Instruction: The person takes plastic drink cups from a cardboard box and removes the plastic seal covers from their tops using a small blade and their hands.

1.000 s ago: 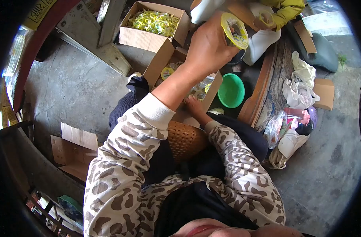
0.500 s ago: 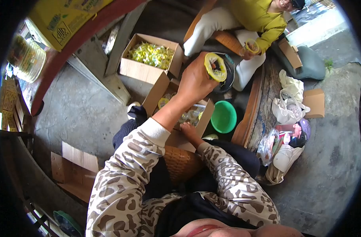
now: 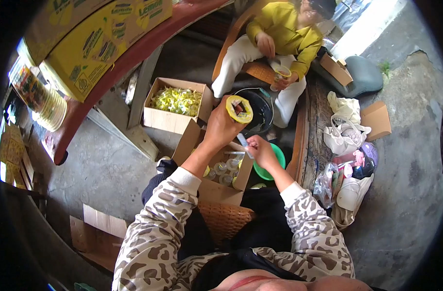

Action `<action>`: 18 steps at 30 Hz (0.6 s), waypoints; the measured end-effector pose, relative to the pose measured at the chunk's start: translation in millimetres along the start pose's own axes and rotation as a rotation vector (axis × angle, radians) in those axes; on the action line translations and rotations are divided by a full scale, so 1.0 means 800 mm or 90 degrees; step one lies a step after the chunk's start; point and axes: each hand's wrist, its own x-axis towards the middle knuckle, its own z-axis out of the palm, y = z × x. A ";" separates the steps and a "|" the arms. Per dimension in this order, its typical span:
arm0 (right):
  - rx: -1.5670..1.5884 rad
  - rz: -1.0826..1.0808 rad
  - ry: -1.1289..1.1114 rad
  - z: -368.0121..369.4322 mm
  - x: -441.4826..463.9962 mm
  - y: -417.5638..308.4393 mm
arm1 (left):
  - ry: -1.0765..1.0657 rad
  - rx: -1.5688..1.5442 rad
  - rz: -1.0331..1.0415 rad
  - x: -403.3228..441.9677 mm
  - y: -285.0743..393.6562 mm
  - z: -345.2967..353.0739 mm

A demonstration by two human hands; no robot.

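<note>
My left hand (image 3: 219, 127) is wrapped round a plastic cup (image 3: 240, 109) with a yellow rim, tilted so its open end faces right. The contents look dark and whitish but are too small to tell. Just below and to the right, my right hand (image 3: 262, 152) pinches a thin, pale, flat tool (image 3: 244, 144) like a small blade, its tip near the cup's underside. Beneath my hands stands an open cardboard box (image 3: 220, 193) with several clear cups in it.
Yellow strips fill a cardboard box (image 3: 177, 101) ahead. A dark bucket (image 3: 260, 112) and a green basin (image 3: 278, 160) stand near my right hand. Beyond, a seated co-worker (image 3: 284, 34) holds a cup. Bags (image 3: 346, 138) lie at right; a red-edged table (image 3: 105, 72) bears yellow cartons at left.
My right hand has come up out of the box and now holds the thin tool beside the cup. My left hand has come lower with the cup. The view has shifted, showing more of the co-worker.
</note>
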 end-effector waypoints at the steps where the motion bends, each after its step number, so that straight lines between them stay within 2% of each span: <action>1: 0.004 -0.003 0.009 -0.016 -0.003 -0.007 | 0.002 0.007 0.005 0.000 -0.002 0.002; 4: -0.068 0.011 0.114 -0.056 -0.013 -0.025 | -0.014 0.020 -0.015 -0.005 0.002 0.009; 6: -0.074 -0.090 0.183 -0.073 -0.013 -0.033 | -0.011 0.004 -0.016 -0.009 -0.002 0.016; 7: -0.081 -0.137 0.214 -0.078 -0.013 -0.039 | -0.023 0.038 0.029 -0.011 -0.002 0.018; 12: -0.124 -0.198 0.296 -0.098 -0.016 -0.068 | -0.107 0.092 0.019 -0.019 -0.009 0.030; 15: -0.165 -0.237 0.322 -0.111 -0.019 -0.074 | -0.157 0.057 -0.050 -0.023 -0.012 0.043; 18: -0.200 -0.269 0.325 -0.121 -0.019 -0.070 | -0.201 0.094 0.004 -0.029 -0.011 0.052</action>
